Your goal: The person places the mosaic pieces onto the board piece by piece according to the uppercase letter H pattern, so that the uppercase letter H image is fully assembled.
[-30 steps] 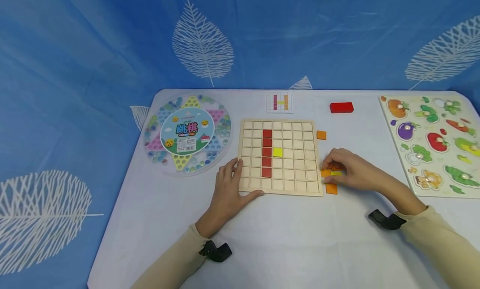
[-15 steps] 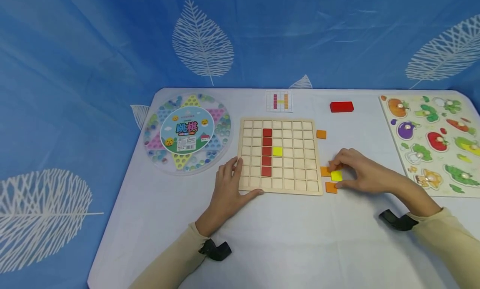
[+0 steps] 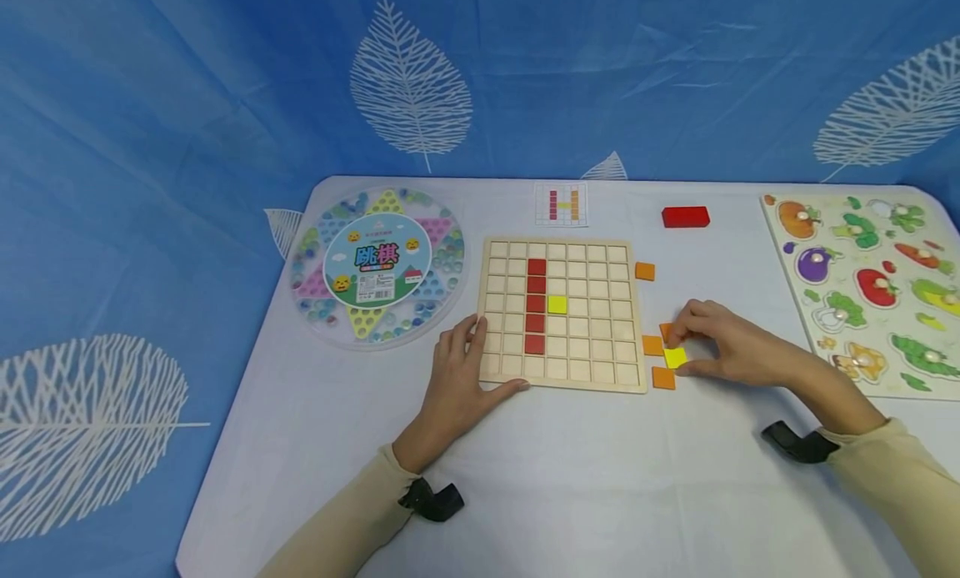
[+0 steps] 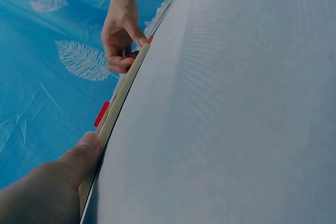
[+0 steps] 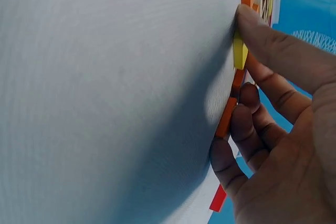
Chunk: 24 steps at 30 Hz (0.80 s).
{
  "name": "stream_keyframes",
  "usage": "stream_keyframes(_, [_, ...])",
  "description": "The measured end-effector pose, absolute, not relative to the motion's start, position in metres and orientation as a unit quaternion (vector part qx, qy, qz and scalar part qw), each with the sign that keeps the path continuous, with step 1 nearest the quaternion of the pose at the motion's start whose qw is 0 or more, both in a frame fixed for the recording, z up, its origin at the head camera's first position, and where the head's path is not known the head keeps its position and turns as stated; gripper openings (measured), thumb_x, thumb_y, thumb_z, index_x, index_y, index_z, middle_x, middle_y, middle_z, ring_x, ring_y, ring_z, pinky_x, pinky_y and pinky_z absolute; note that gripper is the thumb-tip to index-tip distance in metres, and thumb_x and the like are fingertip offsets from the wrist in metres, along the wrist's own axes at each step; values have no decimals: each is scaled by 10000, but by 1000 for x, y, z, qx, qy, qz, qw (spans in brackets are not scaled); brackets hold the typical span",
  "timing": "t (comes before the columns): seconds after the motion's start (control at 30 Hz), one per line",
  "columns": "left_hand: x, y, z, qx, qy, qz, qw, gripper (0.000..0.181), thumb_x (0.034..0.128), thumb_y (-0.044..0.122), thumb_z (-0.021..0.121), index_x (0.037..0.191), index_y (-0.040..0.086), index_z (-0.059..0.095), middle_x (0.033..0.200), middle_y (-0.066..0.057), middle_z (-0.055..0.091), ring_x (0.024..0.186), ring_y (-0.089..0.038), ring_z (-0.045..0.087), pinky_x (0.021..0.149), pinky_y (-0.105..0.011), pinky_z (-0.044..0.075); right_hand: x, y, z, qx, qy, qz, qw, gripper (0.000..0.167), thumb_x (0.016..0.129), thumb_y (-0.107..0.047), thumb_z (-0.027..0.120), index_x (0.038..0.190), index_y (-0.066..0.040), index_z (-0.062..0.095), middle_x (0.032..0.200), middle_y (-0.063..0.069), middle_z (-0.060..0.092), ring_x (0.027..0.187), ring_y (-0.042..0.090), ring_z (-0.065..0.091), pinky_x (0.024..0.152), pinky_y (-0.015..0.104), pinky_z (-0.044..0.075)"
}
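Note:
My left hand [image 3: 453,394] rests at the near left corner of the wooden grid board [image 3: 598,374], fingers along its left rim and thumb against its front edge. In the left wrist view the thumb presses the board's edge [image 4: 122,94]. Red tiles [image 3: 536,304] form a column on the board, with one yellow tile [image 3: 557,304] beside the column. Right of the board, my right hand [image 3: 727,344] pinches a second yellow tile [image 3: 676,358] between thumb and index finger. Orange tiles [image 3: 652,345] lie around it, one partly hidden by the fingers.
A card with a coloured grid pattern [image 3: 562,205] lies behind the board. A red block [image 3: 686,217] sits to its right. At the left is a round Chinese checkers set [image 3: 377,261], at the far right a vegetable puzzle board [image 3: 862,286]. One orange tile [image 3: 645,271] lies apart.
My right hand has shifted a little rightward, uncovering more tiles. The yellow tile at its fingers has moved slightly nearer and turned. My left hand and the board stay put.

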<state>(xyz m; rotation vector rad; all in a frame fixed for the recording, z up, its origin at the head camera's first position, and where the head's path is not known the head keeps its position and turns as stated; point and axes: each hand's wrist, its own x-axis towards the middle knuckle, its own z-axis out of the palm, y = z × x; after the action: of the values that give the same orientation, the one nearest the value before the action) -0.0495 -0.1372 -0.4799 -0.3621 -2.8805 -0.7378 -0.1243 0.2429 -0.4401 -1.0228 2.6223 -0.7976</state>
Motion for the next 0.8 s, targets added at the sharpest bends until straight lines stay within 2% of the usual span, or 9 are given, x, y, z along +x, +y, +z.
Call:
stream_keyframes(0.27, [-49, -137, -481, -122, -958, -246, 82, 1076, 695, 598, 806, 1469, -19, 385, 1434, -163, 392, 1116, -248, 410, 877, -400, 395, -124, 244, -441, -363, 885, -275, 100, 368, 686, -144, 890, 927, -290, 654, 1006, -167, 549, 969, -5, 437, 879, 99, 350])
stream_keyframes(0.5, [-49, -137, -481, -113, -961, -243, 63, 1069, 716, 608, 786, 1488, 1, 364, 1448, -146, 381, 1136, -245, 405, 898, -402, 400, -124, 245, -442, -356, 888, -272, 101, 365, 687, -145, 889, 925, -292, 655, 1010, -174, 548, 973, -2, 438, 879, 113, 352])
stream_keyframes(0.8, [-49, -136, -479, -113, -961, -243, 63, 1076, 710, 618, 786, 1486, 1, 368, 1452, -145, 380, 1139, -246, 405, 904, -401, 398, -124, 245, -441, -354, 888, -274, 104, 355, 700, -145, 883, 928, -295, 656, 1007, -177, 546, 968, -4, 431, 881, 114, 347])
